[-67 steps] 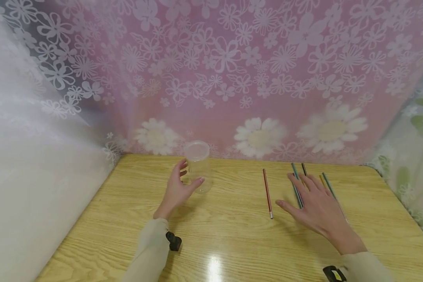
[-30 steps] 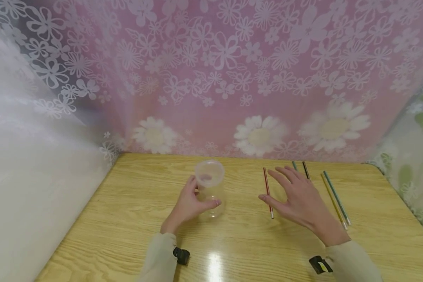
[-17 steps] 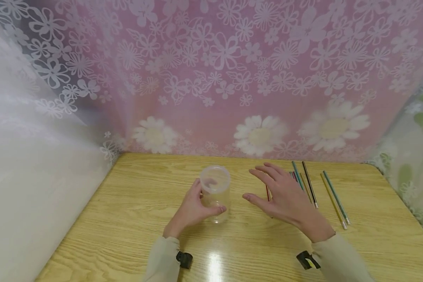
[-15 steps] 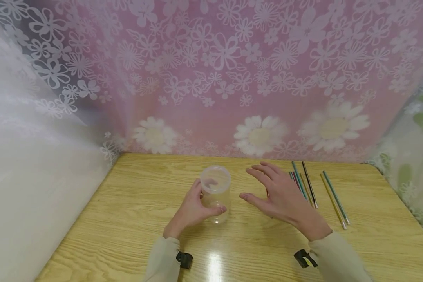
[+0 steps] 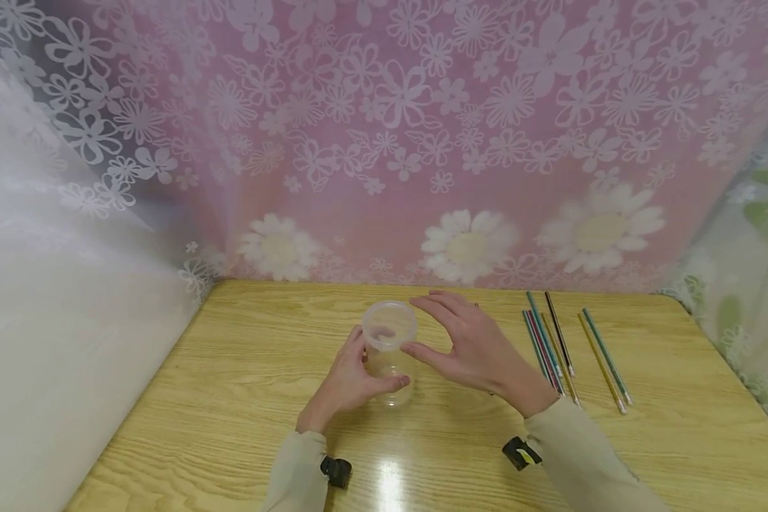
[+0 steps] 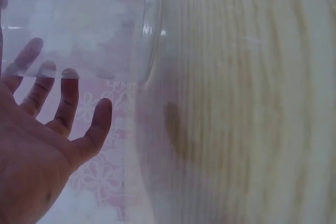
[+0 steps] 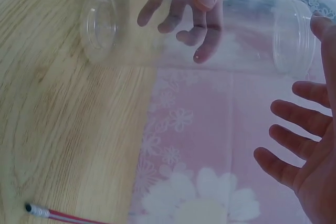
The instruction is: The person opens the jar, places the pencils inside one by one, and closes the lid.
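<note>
Monitoring remotely, I observe the left hand (image 5: 345, 384) gripping the clear jar (image 5: 392, 358); the right hand (image 5: 472, 350), empty, extends loosely beside it.

The table (image 5: 256, 384) had a yellowish wood-grain top with a rounded far right corner and a bright glare near the front. Toward its right side lay a cluster of pencils (image 5: 545, 351), two teal, one dark red, one yellow and one black, close together. Further right, a yellow pencil (image 5: 592, 341) and a teal pencil (image 5: 599, 341) lay side by side. A red pencil (image 7: 65, 216) lay left of the cluster, mostly hidden in the head view. Whether the upright clear jar (image 5: 390, 358) touched the wood could not be told.
</note>
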`<state>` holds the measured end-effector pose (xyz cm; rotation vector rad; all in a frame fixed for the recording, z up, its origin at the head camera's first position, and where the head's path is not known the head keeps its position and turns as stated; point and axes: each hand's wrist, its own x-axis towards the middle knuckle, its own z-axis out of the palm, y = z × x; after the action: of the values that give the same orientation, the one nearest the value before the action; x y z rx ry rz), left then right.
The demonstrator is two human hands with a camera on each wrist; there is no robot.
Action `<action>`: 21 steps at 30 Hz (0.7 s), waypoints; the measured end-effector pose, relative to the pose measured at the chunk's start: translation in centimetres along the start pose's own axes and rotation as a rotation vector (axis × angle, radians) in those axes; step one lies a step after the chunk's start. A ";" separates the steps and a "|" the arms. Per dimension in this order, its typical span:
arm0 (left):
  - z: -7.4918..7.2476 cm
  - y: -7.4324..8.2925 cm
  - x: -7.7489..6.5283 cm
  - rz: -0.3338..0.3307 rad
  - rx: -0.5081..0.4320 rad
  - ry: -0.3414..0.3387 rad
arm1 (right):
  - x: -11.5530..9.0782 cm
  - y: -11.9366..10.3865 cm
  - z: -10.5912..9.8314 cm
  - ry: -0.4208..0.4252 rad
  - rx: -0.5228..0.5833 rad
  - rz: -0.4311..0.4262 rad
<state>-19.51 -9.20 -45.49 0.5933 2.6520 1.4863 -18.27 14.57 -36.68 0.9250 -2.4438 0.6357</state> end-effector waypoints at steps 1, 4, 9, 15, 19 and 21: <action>0.0 0.0 0.1 0.005 0.005 -0.003 | 0.2 0.0 0.1 -0.009 0.012 0.009; 0.0 -0.1 0.3 0.012 0.011 -0.011 | 0.6 -0.2 0.5 -0.040 0.050 0.046; 0.2 -0.3 0.8 0.019 -0.005 -0.027 | 1.5 -0.4 1.1 -0.092 0.140 0.088; 0.6 -0.6 1.2 0.053 -0.006 -0.031 | 2.4 -1.0 2.0 -0.132 0.217 0.127; 0.6 -0.8 1.4 0.088 -0.033 -0.055 | 3.0 -1.4 2.7 -0.150 0.248 0.153; 0.6 -0.9 1.5 0.092 -0.041 -0.073 | 3.2 -1.5 3.1 -0.145 0.276 0.159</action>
<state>-21.06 -8.55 -46.32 0.7599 2.5662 1.5071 -20.17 10.32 -36.95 0.9122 -2.6221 1.0152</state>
